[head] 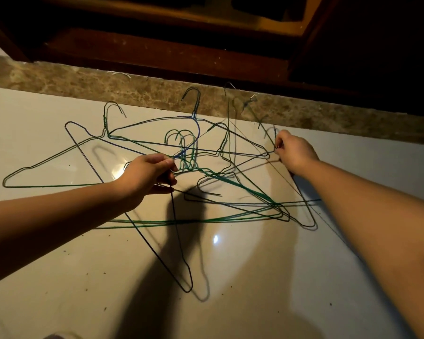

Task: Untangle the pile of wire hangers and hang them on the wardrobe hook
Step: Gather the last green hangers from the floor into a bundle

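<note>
Wire hangers [231, 179], all tangled on the floor [47, 113], are being pinched: left grip [146, 172] at centre, right grip [294, 152] at two o'clock.

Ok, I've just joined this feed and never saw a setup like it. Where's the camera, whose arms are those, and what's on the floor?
There is no machine here: one camera, worn on a person's head, looks down at their two bare arms. On the glossy pale floor lies a tangled pile of thin green, blue and dark wire hangers, before a brown marbled stone strip and dark wooden wardrobe. The left hand grips wires near the tangle's middle; the right hand pinches a wire at its far right edge.
</note>
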`<state>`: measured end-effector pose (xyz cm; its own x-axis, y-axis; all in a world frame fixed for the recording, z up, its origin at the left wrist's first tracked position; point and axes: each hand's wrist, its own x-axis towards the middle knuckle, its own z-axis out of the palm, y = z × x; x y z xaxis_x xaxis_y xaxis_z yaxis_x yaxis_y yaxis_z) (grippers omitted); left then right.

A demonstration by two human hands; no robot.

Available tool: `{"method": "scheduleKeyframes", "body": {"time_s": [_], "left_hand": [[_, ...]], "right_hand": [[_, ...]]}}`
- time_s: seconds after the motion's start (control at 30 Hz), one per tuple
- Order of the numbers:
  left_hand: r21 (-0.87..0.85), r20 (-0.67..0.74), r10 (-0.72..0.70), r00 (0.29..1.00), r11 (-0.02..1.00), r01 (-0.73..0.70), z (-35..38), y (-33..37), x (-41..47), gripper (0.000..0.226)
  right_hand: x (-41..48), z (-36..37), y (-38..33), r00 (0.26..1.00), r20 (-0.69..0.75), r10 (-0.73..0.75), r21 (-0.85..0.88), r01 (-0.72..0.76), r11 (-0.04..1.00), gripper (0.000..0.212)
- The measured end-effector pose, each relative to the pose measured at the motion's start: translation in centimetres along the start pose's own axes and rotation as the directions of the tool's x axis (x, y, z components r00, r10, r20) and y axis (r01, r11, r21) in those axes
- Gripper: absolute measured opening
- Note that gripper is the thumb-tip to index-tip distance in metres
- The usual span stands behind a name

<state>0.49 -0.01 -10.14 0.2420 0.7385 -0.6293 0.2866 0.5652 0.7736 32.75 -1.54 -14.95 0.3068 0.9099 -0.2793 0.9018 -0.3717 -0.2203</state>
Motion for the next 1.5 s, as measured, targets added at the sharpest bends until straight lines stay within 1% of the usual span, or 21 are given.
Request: {"method": "scheduleKeyframes", "body": {"time_s": [0.07, 0.13, 0.23, 0.27, 0.33, 0.37, 0.43, 0.5, 0.57, 0.63, 0.7, 0.87, 1.0, 1.07, 1.13, 1.17, 1.27, 1.4, 1.43, 1.47, 1.5], "left_hand": [[0.003, -0.003, -0.001, 1.000, 1.000, 0.001, -0.1, 0.0, -0.3, 0.026], [-0.004, 0.000, -0.002, 1.000, 1.000, 0.002, -0.2, 0.0, -0.5, 0.027], [-0.036, 0.007, -0.008, 1.000, 0.999, 0.008, -0.2, 0.2, -1.0, 0.026], [-0.048, 0.009, -0.011, 1.000, 0.999, 0.012, -0.1, 0.2, -1.2, 0.026], [-0.073, 0.015, -0.015, 1.000, 0.997, 0.017, 0.0, 0.4, -1.6, 0.026], [-0.081, 0.020, -0.015, 1.000, 0.997, 0.016, 0.1, 0.5, -1.8, 0.026], [-0.088, 0.023, -0.006, 1.000, 0.996, 0.008, 0.2, 0.9, -2.3, 0.026], [-0.086, 0.023, 0.016, 1.000, 0.996, -0.014, 0.2, 1.4, -2.8, 0.026], [-0.086, 0.027, 0.038, 0.999, 0.996, -0.036, 0.1, 2.0, -3.3, 0.026], [-0.097, 0.025, 0.056, 0.998, 0.994, -0.054, 0.1, 2.9, -3.9, 0.026], [-0.111, 0.021, 0.073, 0.997, 0.991, -0.070, 0.3, 3.9, -4.5, 0.027], [-0.081, 0.025, 0.128, 0.992, 0.989, -0.125, 0.6, 6.3, -6.7, 0.026], [-0.078, 0.025, 0.143, 0.989, 0.987, -0.141, 0.9, 7.4, -8.6, 0.027], [-0.070, 0.024, 0.142, 0.990, 0.988, -0.140, 0.9, 7.8, -9.5, 0.026], [-0.065, 0.022, 0.137, 0.990, 0.989, -0.136, 1.0, 8.2, -10.4, 0.026], [-0.059, 0.020, 0.141, 0.990, 0.988, -0.139, 1.2, 8.5, -10.8, 0.026], [-0.055, 0.019, 0.173, 0.985, 0.984, -0.172, 2.0, 9.5, -11.9, 0.026], [-0.105, -0.006, 0.214, 0.977, 0.971, -0.213, 3.4, 10.5, -12.9, 0.024], [-0.119, -0.010, 0.217, 0.976, 0.969, -0.217, 3.7, 10.6, -13.0, 0.024], [-0.130, -0.013, 0.218, 0.976, 0.967, -0.218, 4.0, 10.6, -13.1, 0.024], [-0.135, -0.014, 0.216, 0.976, 0.967, -0.216, 4.3, 10.5, -13.2, 0.023]], "right_hand": [[-0.2, -0.4, 0.2, 1.000, -0.022, 0.021, 0.121, -0.018, 0.992, 0.011], [-0.6, -1.1, 0.2, 0.998, -0.037, 0.050, 0.259, -0.039, 0.965, 0.021], [-1.1, -2.2, 0.1, 0.992, -0.058, 0.109, 0.386, -0.078, 0.919, 0.031], [-1.1, -2.6, 0.1, 0.991, -0.053, 0.127, 0.416, -0.093, 0.904, 0.031], [-1.3, -3.2, 0.2, 0.989, -0.016, 0.144, 0.476, -0.119, 0.871, 0.023], [-1.4, -3.6, 0.3, 0.989, 0.002, 0.148, 0.491, -0.130, 0.862, 0.018], [-1.7, -4.5, 0.3, 0.986, 0.014, 0.168, 0.482, -0.154, 0.862, 0.014], [-2.0, -5.4, 0.1, 0.984, 0.013, 0.178, 0.481, -0.162, 0.862, 0.021], [-2.5, -6.4, -0.2, 0.988, 0.037, 0.153, 0.480, -0.152, 0.864, 0.024], [-3.1, -7.6, -0.6, 0.990, 0.089, 0.108, 0.478, -0.138, 0.868, 0.015], [-3.7, -9.1, -1.1, 0.992, 0.117, 0.054, 0.486, -0.105, 0.868, 0.013], [-5.6, -13.0, -1.8, 0.994, 0.107, -0.008, 0.493, -0.046, 0.869, 0.016], [-8.1, -14.1, -2.0, 0.996, 0.094, 0.001, 0.523, -0.050, 0.851, 0.015], [-9.6, -14.1, -1.7, 0.997, 0.072, 0.020, 0.562, -0.057, 0.825, 0.014], [-10.8, -14.3, -1.0, 0.998, 0.033, 0.053, 0.634, -0.062, 0.771, 0.013], [-11.3, -14.5, -0.6, 0.997, 0.016, 0.076, 0.684, -0.067, 0.727, 0.015], [-12.9, -15.4, 0.2, 0.986, -0.016, 0.166, 0.831, -0.079, 0.551, 0.025], [-14.8, -16.1, -1.4, 0.976, -0.032, 0.218, 0.937, -0.046, 0.347, 0.024], [-15.2, -16.1, -2.2, 0.977, -0.032, 0.211, 0.949, -0.037, 0.313, 0.023], [-15.4, -15.9, -3.2, 0.979, -0.035, 0.198, 0.952, -0.028, 0.306, 0.023], [-15.7, -15.6, -4.1, 0.981, -0.047, 0.186, 0.944, -0.017, 0.329, 0.022]]}}
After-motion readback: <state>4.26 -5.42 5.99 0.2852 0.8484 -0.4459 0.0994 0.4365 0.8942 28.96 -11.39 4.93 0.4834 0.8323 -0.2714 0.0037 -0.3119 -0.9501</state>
